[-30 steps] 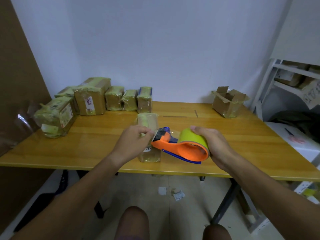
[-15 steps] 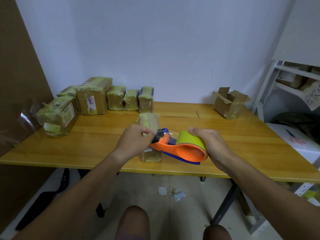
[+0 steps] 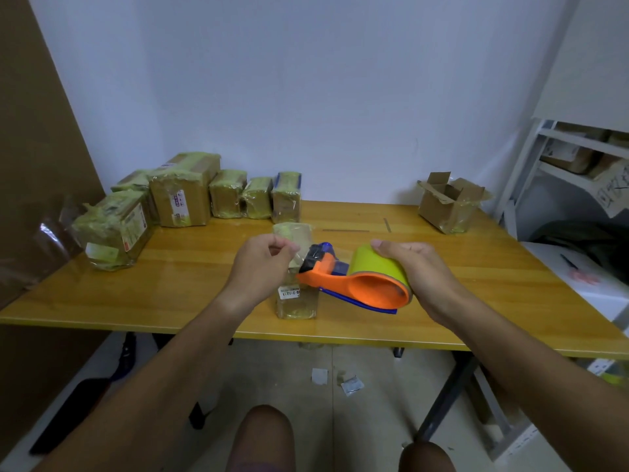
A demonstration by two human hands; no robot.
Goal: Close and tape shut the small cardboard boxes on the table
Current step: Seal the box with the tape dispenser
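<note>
Hands: left (image 3: 263, 264) on small box (image 3: 295, 267), right (image 3: 413, 272) gripping tape dispenser (image 3: 354, 282).

small tape-wrapped cardboard box (image 3: 295, 294) stands on the yellow wooden table (image 3: 190, 287) near the front edge, in the middle | left hand (image 3: 263, 264) on its left, touching it | orange tape dispenser with yellow-green roll (image 3: 360, 281) just right of it, in the right hand (image 3: 418, 270) | row of taped cardboard parcels (image 3: 190, 195) behind, at the back left | open cardboard box (image 3: 449, 206) at the back right | white metal shelf (image 3: 558, 155) right of the table
</note>
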